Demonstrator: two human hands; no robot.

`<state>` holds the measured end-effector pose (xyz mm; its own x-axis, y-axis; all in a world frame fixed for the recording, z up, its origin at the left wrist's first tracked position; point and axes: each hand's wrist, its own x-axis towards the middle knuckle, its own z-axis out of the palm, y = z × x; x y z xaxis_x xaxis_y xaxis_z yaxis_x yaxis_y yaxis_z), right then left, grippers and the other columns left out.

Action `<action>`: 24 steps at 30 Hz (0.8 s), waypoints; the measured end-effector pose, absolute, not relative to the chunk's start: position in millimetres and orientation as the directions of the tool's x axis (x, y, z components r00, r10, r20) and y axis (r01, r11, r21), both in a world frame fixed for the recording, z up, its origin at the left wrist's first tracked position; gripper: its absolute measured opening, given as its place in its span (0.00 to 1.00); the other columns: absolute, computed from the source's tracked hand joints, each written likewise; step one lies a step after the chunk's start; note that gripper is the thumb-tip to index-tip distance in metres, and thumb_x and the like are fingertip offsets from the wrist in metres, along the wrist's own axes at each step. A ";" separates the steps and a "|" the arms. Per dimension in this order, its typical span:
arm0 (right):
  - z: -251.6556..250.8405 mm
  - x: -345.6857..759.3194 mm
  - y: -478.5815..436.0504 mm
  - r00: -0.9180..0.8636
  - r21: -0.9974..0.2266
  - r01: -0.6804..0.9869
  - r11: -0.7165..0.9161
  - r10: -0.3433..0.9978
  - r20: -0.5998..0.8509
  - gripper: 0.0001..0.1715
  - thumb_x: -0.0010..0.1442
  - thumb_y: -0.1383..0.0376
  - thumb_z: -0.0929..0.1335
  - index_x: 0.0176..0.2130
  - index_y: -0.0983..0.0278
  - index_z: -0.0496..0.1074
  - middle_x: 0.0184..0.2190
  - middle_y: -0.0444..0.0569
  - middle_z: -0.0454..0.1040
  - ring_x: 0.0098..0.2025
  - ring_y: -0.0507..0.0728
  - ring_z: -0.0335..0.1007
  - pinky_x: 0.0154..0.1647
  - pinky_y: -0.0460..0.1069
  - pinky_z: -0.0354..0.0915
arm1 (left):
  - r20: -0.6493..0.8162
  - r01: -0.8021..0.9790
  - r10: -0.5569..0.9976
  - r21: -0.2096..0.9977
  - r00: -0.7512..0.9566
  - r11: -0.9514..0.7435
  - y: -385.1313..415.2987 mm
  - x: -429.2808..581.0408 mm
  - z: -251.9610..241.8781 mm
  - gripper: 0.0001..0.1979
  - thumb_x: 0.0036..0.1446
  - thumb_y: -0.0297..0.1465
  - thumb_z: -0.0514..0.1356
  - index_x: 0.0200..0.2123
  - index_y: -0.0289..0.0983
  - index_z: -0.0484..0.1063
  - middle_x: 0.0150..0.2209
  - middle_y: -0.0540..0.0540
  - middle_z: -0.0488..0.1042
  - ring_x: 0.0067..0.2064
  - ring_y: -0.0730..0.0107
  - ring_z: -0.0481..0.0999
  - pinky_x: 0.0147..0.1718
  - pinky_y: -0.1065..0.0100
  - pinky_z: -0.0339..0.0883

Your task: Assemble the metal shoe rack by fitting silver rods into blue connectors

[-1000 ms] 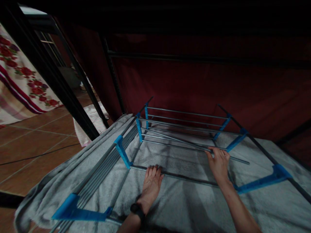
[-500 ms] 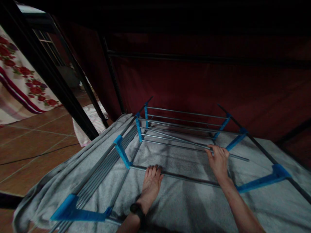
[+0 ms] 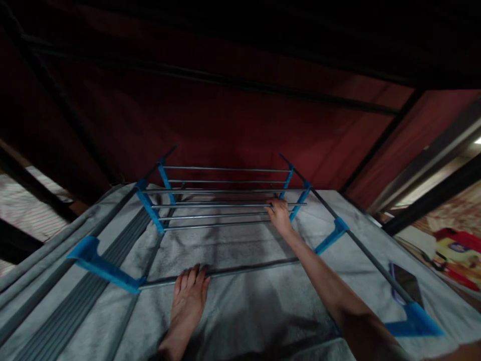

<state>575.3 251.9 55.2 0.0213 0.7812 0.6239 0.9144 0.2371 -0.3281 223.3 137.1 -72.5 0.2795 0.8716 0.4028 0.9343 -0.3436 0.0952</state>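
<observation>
A rack of grey metal tubes joined by blue plastic brackets [image 3: 108, 268] lies across a grey blanket. My left hand [image 3: 189, 297] rests over its near crossbar [image 3: 251, 268], fingers curled round the tube. Farther off, my right hand [image 3: 280, 214] grips a loose metal rod [image 3: 221, 204] close to its right end. This rod runs nearly level, close to the rack's upper crossbars, and its right tip sticks out past my hand. Whether its left end sits in the blue bracket [image 3: 150, 208] there, I cannot tell.
Several metal rods [image 3: 80, 301] lie side by side at the left on the grey blanket [image 3: 240, 311]. A phone [image 3: 408, 283] is beside the right side tube. Behind hangs a dark red curtain [image 3: 233, 130]. A red and yellow packet [image 3: 458, 255] is at the far right.
My view has turned right. The loose rod has gone from slanting to nearly level, and my right hand has moved farther away with it. My left hand stays on the near crossbar.
</observation>
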 end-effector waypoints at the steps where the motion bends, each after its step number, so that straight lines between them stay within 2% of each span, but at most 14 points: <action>1: 56.4 576.4 256.6 0.018 -0.325 0.916 0.234 0.788 0.616 0.08 0.66 0.64 0.64 0.43 0.62 0.72 0.42 0.54 0.76 0.49 0.64 0.69 0.53 0.57 0.58 | 0.401 0.936 0.874 0.097 0.275 -0.339 137.2 223.4 -72.3 0.21 0.68 0.36 0.47 0.55 0.36 0.74 0.53 0.37 0.74 0.53 0.51 0.70 0.57 0.48 0.60; 9: 55.0 579.3 275.0 0.018 -0.339 0.909 0.244 0.788 0.616 0.09 0.68 0.66 0.63 0.41 0.63 0.73 0.42 0.54 0.77 0.48 0.62 0.69 0.55 0.56 0.57 | 0.410 0.935 0.866 0.077 0.286 -0.345 138.6 222.2 -74.3 0.21 0.67 0.35 0.48 0.53 0.35 0.75 0.54 0.38 0.74 0.52 0.51 0.70 0.57 0.49 0.60; 24: 55.0 574.9 281.8 -0.015 -0.321 0.912 0.254 0.805 0.593 0.06 0.64 0.69 0.66 0.41 0.63 0.72 0.41 0.54 0.75 0.49 0.64 0.67 0.55 0.57 0.58 | 0.381 0.929 0.881 0.125 0.279 -0.348 144.7 220.5 -74.2 0.21 0.66 0.36 0.48 0.52 0.39 0.76 0.54 0.41 0.76 0.50 0.52 0.71 0.55 0.50 0.60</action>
<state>574.9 281.8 55.0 -0.0155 0.8054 0.5925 0.9123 0.2539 -0.3213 220.5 144.7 -74.2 0.2793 0.8815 0.3808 0.9291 -0.3483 0.1246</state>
